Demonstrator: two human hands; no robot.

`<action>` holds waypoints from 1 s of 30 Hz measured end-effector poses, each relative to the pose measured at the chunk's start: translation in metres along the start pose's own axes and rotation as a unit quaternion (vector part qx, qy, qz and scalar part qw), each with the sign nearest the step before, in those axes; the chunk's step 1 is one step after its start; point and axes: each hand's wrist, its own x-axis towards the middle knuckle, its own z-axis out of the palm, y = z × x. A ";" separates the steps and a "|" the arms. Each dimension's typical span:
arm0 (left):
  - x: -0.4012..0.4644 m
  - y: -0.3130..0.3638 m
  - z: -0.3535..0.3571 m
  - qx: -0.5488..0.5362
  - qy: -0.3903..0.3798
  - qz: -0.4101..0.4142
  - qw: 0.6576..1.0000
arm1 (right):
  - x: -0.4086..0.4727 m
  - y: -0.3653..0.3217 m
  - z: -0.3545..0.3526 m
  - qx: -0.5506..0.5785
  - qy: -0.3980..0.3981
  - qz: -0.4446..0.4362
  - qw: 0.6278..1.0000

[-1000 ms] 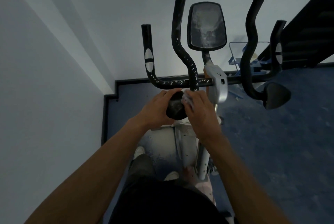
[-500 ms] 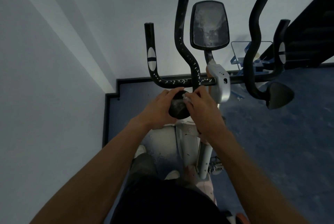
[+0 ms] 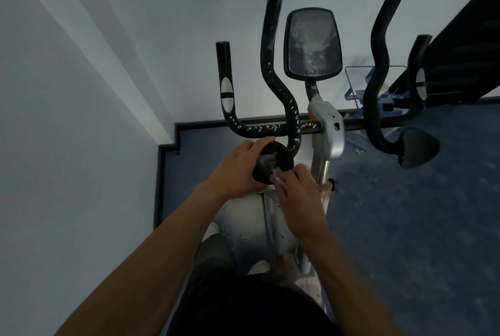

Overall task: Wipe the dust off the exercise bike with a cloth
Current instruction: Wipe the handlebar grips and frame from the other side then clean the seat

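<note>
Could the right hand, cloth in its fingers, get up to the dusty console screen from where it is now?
Probably yes. The right hand pinches the cloth at the black pad; the screen stands above, with an open gap between the handlebars. Only the crossbar lies between.

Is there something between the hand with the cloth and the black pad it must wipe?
Nothing visible. The right hand presses the cloth straight onto the black pad, and the left hand holds the pad's far edge, out of the way.
</note>
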 end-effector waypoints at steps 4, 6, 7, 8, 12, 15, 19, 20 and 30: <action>0.000 -0.002 0.001 0.006 0.006 0.006 1.000 | -0.007 -0.004 0.006 0.053 0.013 0.058 0.997; 0.000 -0.002 0.001 0.006 0.002 0.005 1.000 | 0.000 -0.006 -0.001 0.065 0.074 0.102 0.990; 0.000 -0.001 0.000 0.006 0.002 0.005 1.000 | 0.002 -0.009 -0.002 0.070 0.091 0.117 0.986; 0.000 -0.001 0.000 0.004 0.001 0.006 1.000 | 0.002 -0.011 -0.001 0.067 0.091 0.124 0.986; 0.000 -0.002 -0.001 0.005 -0.005 0.009 1.000 | -0.013 -0.021 0.019 0.120 0.016 0.167 0.979; 0.002 -0.004 -0.003 0.014 -0.025 0.004 1.000 | -0.012 -0.018 0.018 0.148 0.066 0.193 0.968; 0.004 -0.005 -0.008 0.017 -0.054 0.011 0.998 | -0.008 -0.027 0.022 0.166 0.045 0.221 0.960; 0.005 -0.006 -0.008 0.017 -0.059 0.015 0.998 | -0.009 -0.031 0.025 0.173 0.020 0.208 0.962; 0.002 -0.002 -0.009 -0.008 -0.059 0.013 0.998 | -0.004 -0.017 0.027 0.101 0.052 0.150 0.982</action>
